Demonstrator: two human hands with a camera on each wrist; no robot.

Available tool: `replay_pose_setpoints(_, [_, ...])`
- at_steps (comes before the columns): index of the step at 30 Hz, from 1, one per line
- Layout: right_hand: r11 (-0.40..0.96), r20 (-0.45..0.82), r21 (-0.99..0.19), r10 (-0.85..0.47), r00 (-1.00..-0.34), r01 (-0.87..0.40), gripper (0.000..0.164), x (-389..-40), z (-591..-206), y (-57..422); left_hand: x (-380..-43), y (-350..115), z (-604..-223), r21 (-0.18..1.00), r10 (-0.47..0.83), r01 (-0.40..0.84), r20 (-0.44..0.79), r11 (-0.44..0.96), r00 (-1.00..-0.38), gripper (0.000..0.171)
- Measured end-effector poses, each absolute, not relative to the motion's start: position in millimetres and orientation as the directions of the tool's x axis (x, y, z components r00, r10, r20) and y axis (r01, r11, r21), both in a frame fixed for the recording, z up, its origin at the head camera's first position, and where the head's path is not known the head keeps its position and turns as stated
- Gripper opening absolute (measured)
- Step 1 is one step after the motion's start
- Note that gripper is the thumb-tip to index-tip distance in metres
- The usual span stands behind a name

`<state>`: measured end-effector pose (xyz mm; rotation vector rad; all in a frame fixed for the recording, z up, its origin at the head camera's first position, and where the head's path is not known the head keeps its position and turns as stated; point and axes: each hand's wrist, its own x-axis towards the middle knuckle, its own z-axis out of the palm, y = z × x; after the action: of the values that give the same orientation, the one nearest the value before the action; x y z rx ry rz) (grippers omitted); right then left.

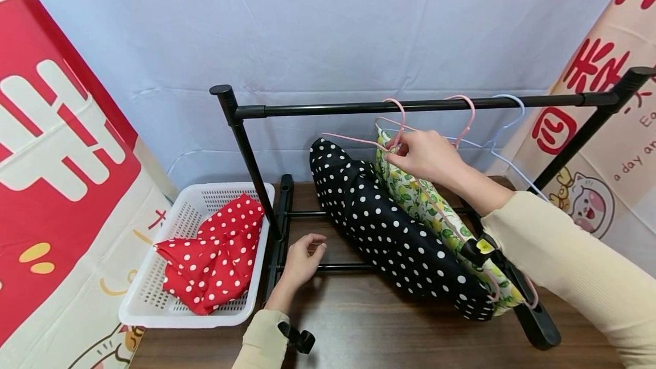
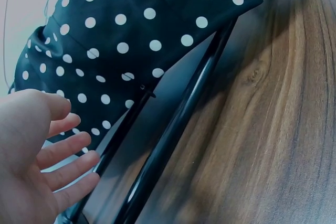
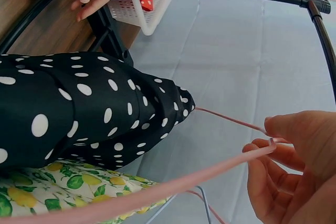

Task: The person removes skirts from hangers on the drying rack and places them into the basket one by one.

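My right hand pinches the neck of a pink hanger, just below its hook, which lies over the black rail. Draped on this hanger is a black cloth with white dots. Close behind it hangs a lemon-print cloth on another pink hanger. Low by the rack's left foot, my left hand is held with relaxed fingers and nothing in them. In the left wrist view, that hand overlaps the dotted cloth, palm and fingers visible.
A white basket with a red dotted cloth in it stands left of the rack. Further right on the rail hangs a blue hanger. Two lower black bars cross above the wooden table.
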<state>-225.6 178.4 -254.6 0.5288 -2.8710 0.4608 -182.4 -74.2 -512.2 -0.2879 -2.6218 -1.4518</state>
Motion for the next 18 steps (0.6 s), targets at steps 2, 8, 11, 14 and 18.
replay_pose_setpoints(2, [0.889, 0.230, -0.273, -0.311, -0.922, -0.367, 0.022, -226.5, -253.3, 176.7, -182.0, -73.8, -512.8, 0.821, 0.104, 0.232, 0.209, 0.522, -0.972, 0.015])
replay_pose_setpoints(8, [0.898, 0.204, -0.285, -0.286, -0.936, -0.336, 0.020, -227.7, -250.4, 172.5, -179.4, -71.7, -512.3, 0.822, 0.095, 0.221, 0.201, 0.526, -0.975, 0.013])
replay_pose_setpoints(11, [0.898, 0.206, -0.296, -0.273, -0.940, -0.326, 0.019, -227.6, -249.7, 171.5, -178.4, -70.9, -511.7, 0.828, 0.087, 0.217, 0.202, 0.517, -0.976, 0.013])
replay_pose_setpoints(14, [0.900, 0.214, -0.297, -0.264, -0.940, -0.320, 0.019, -227.4, -249.4, 170.5, -178.3, -70.6, -512.5, 0.830, 0.077, 0.211, 0.200, 0.516, -0.977, 0.012])
replay_pose_setpoints(18, [0.904, 0.227, -0.288, -0.255, -0.940, -0.315, 0.018, -227.6, -249.5, 169.5, -179.0, -69.6, -514.4, 0.837, 0.064, 0.192, 0.186, 0.512, -0.980, 0.012])
